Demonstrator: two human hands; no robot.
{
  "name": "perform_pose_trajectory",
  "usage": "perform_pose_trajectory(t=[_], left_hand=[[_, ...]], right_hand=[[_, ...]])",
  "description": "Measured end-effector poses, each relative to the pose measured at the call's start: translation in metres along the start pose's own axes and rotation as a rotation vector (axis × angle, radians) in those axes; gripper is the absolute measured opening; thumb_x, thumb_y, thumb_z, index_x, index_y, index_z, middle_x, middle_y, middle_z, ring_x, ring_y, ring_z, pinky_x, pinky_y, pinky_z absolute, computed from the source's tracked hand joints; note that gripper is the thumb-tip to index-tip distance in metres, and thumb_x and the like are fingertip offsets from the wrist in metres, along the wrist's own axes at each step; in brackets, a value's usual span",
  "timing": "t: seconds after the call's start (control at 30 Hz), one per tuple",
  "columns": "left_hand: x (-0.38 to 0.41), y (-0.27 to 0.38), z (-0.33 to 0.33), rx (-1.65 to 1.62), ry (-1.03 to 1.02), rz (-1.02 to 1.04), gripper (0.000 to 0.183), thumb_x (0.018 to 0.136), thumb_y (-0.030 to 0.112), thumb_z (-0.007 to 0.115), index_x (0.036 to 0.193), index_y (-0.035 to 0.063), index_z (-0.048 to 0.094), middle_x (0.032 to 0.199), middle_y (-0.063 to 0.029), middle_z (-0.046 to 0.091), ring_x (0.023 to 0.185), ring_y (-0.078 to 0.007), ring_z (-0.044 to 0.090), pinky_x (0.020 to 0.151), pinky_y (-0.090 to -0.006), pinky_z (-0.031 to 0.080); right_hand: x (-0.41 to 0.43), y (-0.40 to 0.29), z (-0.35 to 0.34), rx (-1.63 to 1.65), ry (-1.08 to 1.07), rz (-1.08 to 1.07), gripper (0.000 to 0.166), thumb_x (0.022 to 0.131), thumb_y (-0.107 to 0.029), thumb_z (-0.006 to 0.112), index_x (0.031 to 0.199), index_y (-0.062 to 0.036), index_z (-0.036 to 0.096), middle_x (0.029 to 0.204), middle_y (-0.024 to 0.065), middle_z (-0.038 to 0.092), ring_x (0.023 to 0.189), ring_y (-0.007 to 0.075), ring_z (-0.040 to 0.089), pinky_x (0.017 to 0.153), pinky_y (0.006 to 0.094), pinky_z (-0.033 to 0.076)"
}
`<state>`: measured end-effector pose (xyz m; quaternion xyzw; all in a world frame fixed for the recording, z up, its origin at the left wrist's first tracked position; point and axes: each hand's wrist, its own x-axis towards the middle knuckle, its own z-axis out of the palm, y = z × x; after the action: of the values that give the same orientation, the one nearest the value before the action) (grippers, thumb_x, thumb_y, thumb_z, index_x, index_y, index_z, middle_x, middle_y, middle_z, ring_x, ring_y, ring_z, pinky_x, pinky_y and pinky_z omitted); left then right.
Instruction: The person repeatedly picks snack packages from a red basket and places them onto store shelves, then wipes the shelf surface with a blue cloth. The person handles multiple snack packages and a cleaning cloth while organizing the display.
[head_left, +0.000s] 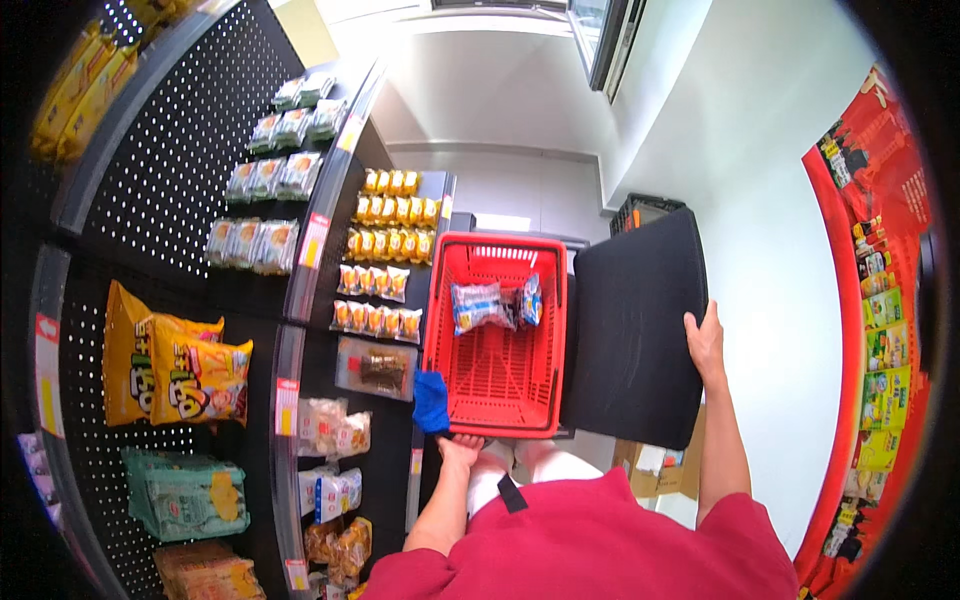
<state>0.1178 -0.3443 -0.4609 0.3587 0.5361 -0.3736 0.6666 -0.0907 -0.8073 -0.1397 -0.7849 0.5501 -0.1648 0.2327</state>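
A red plastic shopping basket (501, 427) stands in front of me, with a few blue-and-white snack packets (480, 306) lying inside. At its near left corner is my left hand (460, 448), fingers around a dark edge or handle under a blue cloth (430, 402); what exactly it grips is partly hidden. To the basket's right, my right hand (705, 337) holds the outer edge of a black padded panel, perhaps a chair back (637, 330), with the thumb on its face and the fingers behind it.
Black shelves (311, 247) with packaged snacks run along the left. Large orange snack bags (199, 367) stand on the upper shelf. A black crate (646, 213) sits by the white wall beyond the panel. A cardboard box (660, 476) is below it, and a red poster (877, 322) hangs far right.
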Motion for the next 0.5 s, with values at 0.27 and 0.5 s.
perform_pose_trajectory(t=[0.27,0.5], left_hand=[[-0.022,-0.02,0.029,-0.123,-0.26,-0.007,0.06,0.098,0.06,0.031,0.057,0.02,0.047,0.043,0.0032,0.042,0.037,-0.0158,0.038,0.055,-0.0412,0.054],[0.005,-0.023,0.03,-0.019,-0.098,-0.038,0.053,0.1,0.055,0.032,0.09,0.0199,0.07,0.069,-0.0007,0.069,0.047,-0.0191,0.055,0.06,-0.0452,0.059]], right_hand=[[0.0,-0.009,-0.006,0.115,0.007,0.016,0.037,0.088,-0.014,0.069,0.118,0.0066,0.061,0.109,0.0243,0.071,0.102,0.0387,0.068,0.091,0.0441,0.053],[0.002,-0.008,-0.006,0.152,-0.027,0.042,0.037,0.09,-0.014,0.067,0.121,0.0062,0.061,0.109,0.0212,0.072,0.1,0.0317,0.069,0.091,0.0403,0.052]])
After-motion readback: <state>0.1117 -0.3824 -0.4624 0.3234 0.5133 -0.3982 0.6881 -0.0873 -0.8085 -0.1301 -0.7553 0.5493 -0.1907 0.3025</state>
